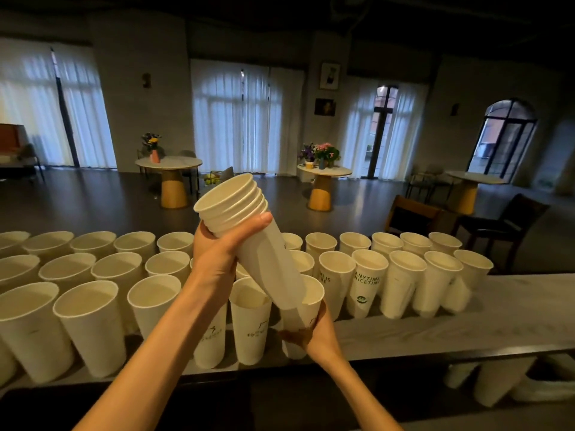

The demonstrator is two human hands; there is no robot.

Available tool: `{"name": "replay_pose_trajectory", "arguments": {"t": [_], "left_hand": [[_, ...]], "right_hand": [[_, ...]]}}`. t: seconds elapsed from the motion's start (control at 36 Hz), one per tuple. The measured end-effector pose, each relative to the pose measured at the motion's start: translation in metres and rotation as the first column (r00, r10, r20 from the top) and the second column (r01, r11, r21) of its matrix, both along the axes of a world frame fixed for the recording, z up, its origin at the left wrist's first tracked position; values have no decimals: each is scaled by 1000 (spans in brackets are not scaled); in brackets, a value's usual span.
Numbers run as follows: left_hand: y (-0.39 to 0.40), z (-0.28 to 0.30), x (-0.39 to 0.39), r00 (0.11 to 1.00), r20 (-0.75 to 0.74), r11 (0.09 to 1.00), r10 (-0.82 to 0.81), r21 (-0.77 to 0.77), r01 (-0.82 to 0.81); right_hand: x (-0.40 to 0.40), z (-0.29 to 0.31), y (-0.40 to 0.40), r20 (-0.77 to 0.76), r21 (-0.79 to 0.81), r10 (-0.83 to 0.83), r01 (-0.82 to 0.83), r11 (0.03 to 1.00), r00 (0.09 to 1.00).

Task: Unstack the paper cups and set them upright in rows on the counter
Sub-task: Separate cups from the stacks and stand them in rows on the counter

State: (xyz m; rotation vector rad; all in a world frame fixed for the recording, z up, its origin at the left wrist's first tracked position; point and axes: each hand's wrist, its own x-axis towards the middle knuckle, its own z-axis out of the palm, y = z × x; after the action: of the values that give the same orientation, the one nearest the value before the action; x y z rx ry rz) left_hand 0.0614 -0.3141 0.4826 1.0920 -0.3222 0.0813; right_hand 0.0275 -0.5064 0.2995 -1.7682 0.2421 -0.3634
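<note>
Hands worked a tilted stack of nested white paper cups (249, 231) above a long grey tabletop (466, 318), its open rims angled up and to the left. The person's left hand (217, 253) gripped the stack just below the rims, thumb laid across the outermost cup. The right hand (314, 334) curled its fingers round the stack's narrow lower end, just in front of a single upright white paper cup (311, 306) standing near the tabletop's front edge; whether the stack's base touched that cup could not be told. Three rows of upright white paper cups (93, 275) covered the tabletop to the left, and further rows (404, 269) ran to the right, one cup there printed with dark lettering (367, 281). Below the tabletop's front edge at lower right lay more white cups (494, 384), partly hidden. Beyond the tabletop, round tables on tan conical bases (169, 178) carried flowers in vases (323, 154), dark wooden chairs (497, 225) stood to the right, and sheer white curtains (236, 116) hung over tall windows.
</note>
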Motion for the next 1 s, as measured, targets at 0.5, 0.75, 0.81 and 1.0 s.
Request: {"name": "replay_pose_trajectory", "arguments": {"t": [0.5,0.75,0.81,1.0], "left_hand": [[-129,-38,-41,936,-163,944,-312,55,324],[-189,-52,-44,948,-214,960,-236,100,262],[-197,-53,-44,969,-180,970,-171,143,197],[-204,-53,-45,998,-41,965,-42,257,51]], "right_hand": [[-69,21,-114,-88,351,277,-231,908,957],[-81,67,-147,-14,418,579,-521,744,815],[-78,67,-154,-54,339,532,-485,806,845],[-61,57,-170,-101,251,467,-432,866,878]]}}
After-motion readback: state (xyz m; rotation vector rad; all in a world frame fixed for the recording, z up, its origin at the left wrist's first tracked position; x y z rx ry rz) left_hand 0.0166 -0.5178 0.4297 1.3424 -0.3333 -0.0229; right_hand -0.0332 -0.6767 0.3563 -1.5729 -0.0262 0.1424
